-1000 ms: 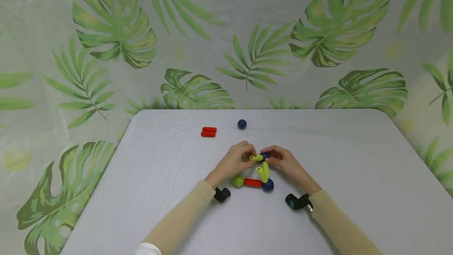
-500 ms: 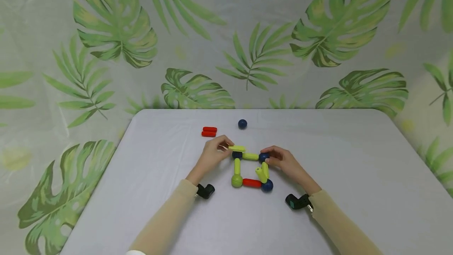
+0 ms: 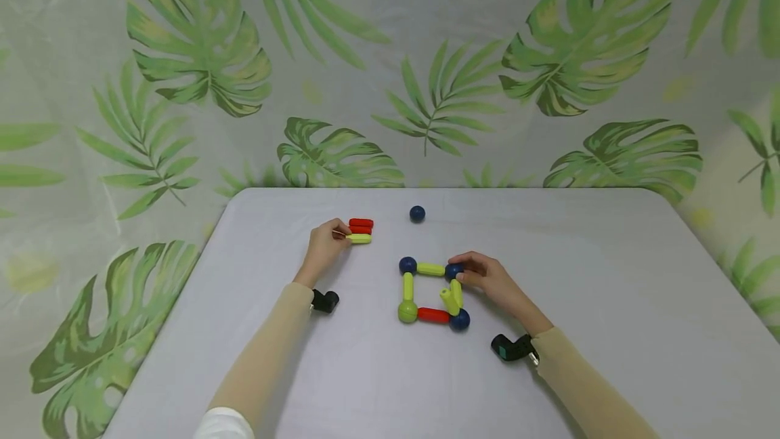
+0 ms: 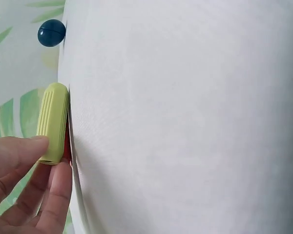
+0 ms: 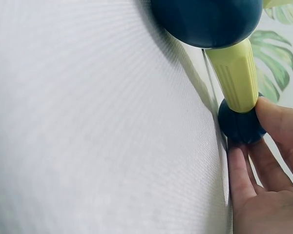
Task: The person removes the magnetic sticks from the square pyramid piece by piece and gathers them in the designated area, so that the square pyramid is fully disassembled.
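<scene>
My left hand [image 3: 326, 246] pinches the end of a yellow-green rod [image 4: 53, 122] between thumb and fingers, right beside two red rods [image 3: 361, 223]. At the far right corner of a square of rods and balls, my right hand [image 3: 490, 280] grips a dark blue ball [image 5: 241, 124]. The square's other corners are a blue ball [image 3: 407, 265], a green ball [image 3: 407, 311] and a nearer blue ball [image 3: 460, 320]. A red rod [image 3: 433, 316] forms its front side; yellow-green rods form the others. One more yellow-green rod [image 3: 449, 301] slants up from the nearer blue ball.
A loose dark blue ball [image 3: 417, 214] lies near the far edge of the white table [image 3: 579, 269]. Behind the table hangs a leaf-patterned cloth [image 3: 451, 73]. Black wrist cameras sit at the left wrist [image 3: 326, 301] and right wrist [image 3: 510, 347].
My left hand has carried a yellow-green rod leftward and away from the square to the red rods. The square's left side has come into view. My right hand keeps its place on the ball.
</scene>
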`<state>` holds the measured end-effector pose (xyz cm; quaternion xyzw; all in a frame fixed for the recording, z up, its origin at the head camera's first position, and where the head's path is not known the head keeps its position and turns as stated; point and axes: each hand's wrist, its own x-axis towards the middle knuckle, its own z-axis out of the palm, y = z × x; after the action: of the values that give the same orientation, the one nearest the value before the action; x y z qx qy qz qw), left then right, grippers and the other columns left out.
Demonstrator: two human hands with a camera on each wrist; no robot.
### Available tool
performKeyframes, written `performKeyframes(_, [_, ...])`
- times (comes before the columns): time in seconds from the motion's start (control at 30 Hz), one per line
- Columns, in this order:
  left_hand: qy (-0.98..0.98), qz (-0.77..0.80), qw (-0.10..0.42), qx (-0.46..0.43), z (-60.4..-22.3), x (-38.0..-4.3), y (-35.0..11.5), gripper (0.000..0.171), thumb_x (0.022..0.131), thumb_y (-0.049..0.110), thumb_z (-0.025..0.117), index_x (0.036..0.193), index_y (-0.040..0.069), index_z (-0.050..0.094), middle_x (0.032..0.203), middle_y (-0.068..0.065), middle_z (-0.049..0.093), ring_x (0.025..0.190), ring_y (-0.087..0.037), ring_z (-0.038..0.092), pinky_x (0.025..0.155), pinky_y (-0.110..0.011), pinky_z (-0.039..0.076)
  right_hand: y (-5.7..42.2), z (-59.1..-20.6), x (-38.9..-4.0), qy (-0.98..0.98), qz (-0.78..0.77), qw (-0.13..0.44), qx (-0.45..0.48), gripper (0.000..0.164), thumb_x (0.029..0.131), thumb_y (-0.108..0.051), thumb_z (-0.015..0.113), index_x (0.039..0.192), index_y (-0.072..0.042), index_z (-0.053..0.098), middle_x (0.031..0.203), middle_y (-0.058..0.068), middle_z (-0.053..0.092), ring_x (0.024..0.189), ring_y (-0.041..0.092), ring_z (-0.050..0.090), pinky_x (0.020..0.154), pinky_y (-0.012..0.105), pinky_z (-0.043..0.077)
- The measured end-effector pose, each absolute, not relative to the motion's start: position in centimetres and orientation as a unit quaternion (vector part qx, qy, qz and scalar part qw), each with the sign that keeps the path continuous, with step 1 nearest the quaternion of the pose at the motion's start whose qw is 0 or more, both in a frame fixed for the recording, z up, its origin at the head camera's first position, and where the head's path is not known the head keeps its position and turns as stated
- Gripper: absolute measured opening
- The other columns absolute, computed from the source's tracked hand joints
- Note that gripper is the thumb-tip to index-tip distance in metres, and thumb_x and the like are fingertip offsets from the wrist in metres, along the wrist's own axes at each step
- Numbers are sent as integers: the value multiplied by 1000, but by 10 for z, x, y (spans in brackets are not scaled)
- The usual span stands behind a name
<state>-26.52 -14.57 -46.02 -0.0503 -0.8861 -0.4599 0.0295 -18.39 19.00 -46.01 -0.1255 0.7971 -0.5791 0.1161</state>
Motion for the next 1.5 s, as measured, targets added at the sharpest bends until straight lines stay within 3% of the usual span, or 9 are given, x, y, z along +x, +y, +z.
performKeyframes(0.17, [-897,-439,25,-54,-461,-273,-147,11,82,-6,68,90,-1,63,96,-15,63,87,-27,60,76,-36,51,186,-451,-180,799,-576,119,-122,31,95,0,56,124,8,54,128,25,52,118,38,48,100,50,38])
performKeyframes(0.37, [-905,-420,35,-61,-460,-273,-146,12,83,-6,66,93,0,61,97,-15,60,90,-28,59,79,-36,51,191,-470,-187,798,-579,114,-122,31,95,-4,58,125,3,56,129,21,53,119,36,49,100,49,38])
performKeyframes(0.53, [-880,-443,54,-164,-449,-254,-128,15,84,-5,67,97,0,62,98,-14,59,92,-28,59,79,-36,51,196,-480,-191,802,-574,112,-122,32,95,-9,59,126,-1,57,131,17,53,119,32,49,100,46,40])
performKeyframes(0.67, [-821,-480,-11,-309,-440,-224,-96,20,86,-3,67,106,-1,63,103,-16,62,92,-26,61,80,-32,53,197,-479,-191,799,-578,110,-122,32,95,-9,60,126,0,57,130,18,53,119,34,49,99,47,39])
performKeyframes(0.8, [-777,-478,-86,-400,-441,-197,-62,28,89,3,67,116,1,61,113,-13,61,98,-24,60,83,-27,51,197,-480,-192,793,-586,109,-128,33,94,-10,60,125,1,57,128,19,54,118,34,50,98,43,41])
performKeyframes(0.93, [-768,-456,-103,-437,-444,-181,-37,29,89,6,68,117,4,61,114,-6,61,98,-14,58,83,-22,50,197,-481,-192,790,-588,102,-141,33,94,-11,61,125,1,57,126,18,55,117,33,51,94,33,43])
performKeyframes(1.03, [-775,-437,-76,-450,-447,-176,-29,22,87,3,70,107,5,62,105,-4,62,94,-8,56,80,-18,49,194,-475,-189,792,-585,101,-144,32,95,-9,60,124,3,57,126,20,55,117,35,51,95,36,43])
performKeyframes(1.23, [-802,-409,-32,-434,-449,-172,-29,19,81,-3,73,89,7,59,91,-1,58,87,-8,56,77,-13,48,197,-480,-191,796,-581,99,-139,32,95,-12,60,125,0,57,127,17,55,120,34,50,99,47,39])
performKeyframes(1.5, [-799,-480,-21,-362,-446,-181,-46,19,82,1,74,93,8,61,95,1,61,88,-10,58,79,-22,51,196,-479,-190,794,-584,106,-131,34,95,-13,60,126,0,56,129,18,53,119,34,49,100,49,38])
